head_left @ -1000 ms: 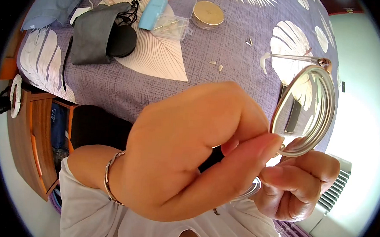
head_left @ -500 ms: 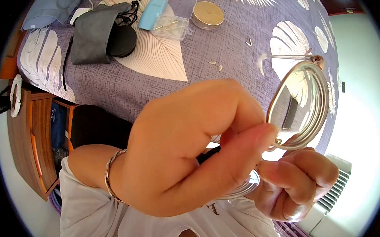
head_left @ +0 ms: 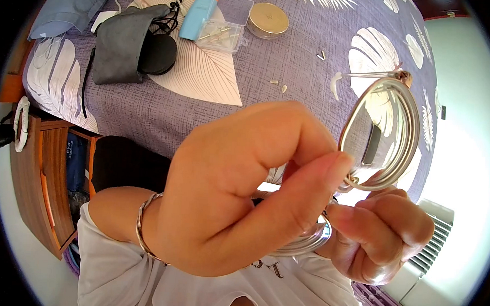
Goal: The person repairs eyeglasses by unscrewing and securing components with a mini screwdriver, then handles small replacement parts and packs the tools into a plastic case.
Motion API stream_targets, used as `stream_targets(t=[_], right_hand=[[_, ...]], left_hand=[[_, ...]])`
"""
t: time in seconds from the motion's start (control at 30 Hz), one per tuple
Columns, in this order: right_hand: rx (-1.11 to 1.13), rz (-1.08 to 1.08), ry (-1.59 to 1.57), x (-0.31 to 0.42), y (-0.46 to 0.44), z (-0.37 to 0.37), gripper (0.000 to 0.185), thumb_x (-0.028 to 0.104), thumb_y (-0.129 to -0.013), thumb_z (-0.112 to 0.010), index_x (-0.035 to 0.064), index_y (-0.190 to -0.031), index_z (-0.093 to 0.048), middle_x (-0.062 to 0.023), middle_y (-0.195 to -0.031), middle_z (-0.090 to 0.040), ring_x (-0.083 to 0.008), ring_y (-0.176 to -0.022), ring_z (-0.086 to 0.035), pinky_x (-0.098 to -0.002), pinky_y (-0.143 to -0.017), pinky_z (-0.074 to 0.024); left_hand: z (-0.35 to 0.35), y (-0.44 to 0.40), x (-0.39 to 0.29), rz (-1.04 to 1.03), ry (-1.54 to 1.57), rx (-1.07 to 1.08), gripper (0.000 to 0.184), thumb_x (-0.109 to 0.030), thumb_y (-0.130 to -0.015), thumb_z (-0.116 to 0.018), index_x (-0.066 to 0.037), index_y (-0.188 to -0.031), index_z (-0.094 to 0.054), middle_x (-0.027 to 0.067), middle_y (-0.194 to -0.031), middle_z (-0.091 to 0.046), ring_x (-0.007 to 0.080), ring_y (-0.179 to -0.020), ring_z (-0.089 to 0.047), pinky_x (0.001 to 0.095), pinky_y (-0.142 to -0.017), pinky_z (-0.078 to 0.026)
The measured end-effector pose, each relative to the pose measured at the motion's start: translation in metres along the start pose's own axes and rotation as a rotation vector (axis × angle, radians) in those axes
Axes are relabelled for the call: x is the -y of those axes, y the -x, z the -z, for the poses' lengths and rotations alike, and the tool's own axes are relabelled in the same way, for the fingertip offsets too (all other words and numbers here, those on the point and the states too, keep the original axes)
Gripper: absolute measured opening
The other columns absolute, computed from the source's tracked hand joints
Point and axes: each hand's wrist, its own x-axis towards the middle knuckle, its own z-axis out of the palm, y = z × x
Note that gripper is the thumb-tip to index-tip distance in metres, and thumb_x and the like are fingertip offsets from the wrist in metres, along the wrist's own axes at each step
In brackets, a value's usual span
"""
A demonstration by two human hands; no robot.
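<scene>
My left hand, with a bracelet on its wrist, pinches a pair of thin metal-framed glasses near the bridge. One lens stands upright above the fingertips at the right; the other lens lies lower, partly behind the left hand. A folded temple with a clear tip reaches left from the upper lens. Just below the bridge, my right hand is closed, thumb against curled fingers, touching the frame near the lower lens. Whether a small part sits between its fingertips is hidden.
On the patterned bed lie small pale pieces, a clear plastic case, a blue bottle, a round gold compact and a dark pouch. An open wooden drawer is at the left.
The glasses have shifted slightly left and up with my left hand. More of the lower lens shows. My right hand has moved a little left.
</scene>
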Motion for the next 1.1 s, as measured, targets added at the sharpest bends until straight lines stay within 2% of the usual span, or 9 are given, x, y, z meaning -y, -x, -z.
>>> stream_targets(t=[0.3, 0.7, 1.1], right_hand=[[0.016, 0.029, -0.036, -0.0009, 0.0011, -0.0016, 0.02, -0.002, -0.063, -0.064, 0.004, -0.08, -0.057, -0.0039, -0.077, -0.036, -0.0079, -0.049, -0.035, -0.0204, -0.042, -0.0257], [0.01, 0.034, -0.024, 0.0013, -0.0008, -0.0013, 0.019, 0.007, -0.064, -0.065, 0.0046, -0.081, -0.059, -0.0021, -0.074, -0.035, -0.0078, -0.05, -0.034, -0.0204, -0.043, -0.0232], [0.011, 0.061, -0.011, -0.001, -0.0001, -0.0005, 0.024, 0.007, -0.059, -0.068, 0.0065, -0.083, -0.06, -0.0014, -0.076, -0.035, -0.0086, -0.053, -0.036, -0.0199, -0.044, -0.0287]], left_hand=[[-0.0001, -0.0001, 0.0015, 0.002, 0.003, 0.0, 0.018, -0.014, -0.085, -0.038, -0.001, -0.073, -0.043, 0.0077, -0.065, -0.046, 0.0092, -0.061, -0.041, 0.0206, -0.055, -0.036], [-0.0004, 0.0008, 0.0024, 0.014, 0.06, -0.022, 0.02, -0.016, -0.086, -0.038, -0.003, -0.071, -0.042, 0.0059, -0.062, -0.045, 0.0096, -0.061, -0.041, 0.0206, -0.054, -0.035], [-0.0033, 0.0002, 0.0016, 0.038, 0.159, -0.073, 0.021, -0.016, -0.086, -0.039, -0.003, -0.069, -0.041, 0.0045, -0.058, -0.043, 0.0106, -0.06, -0.041, 0.0206, -0.053, -0.034]])
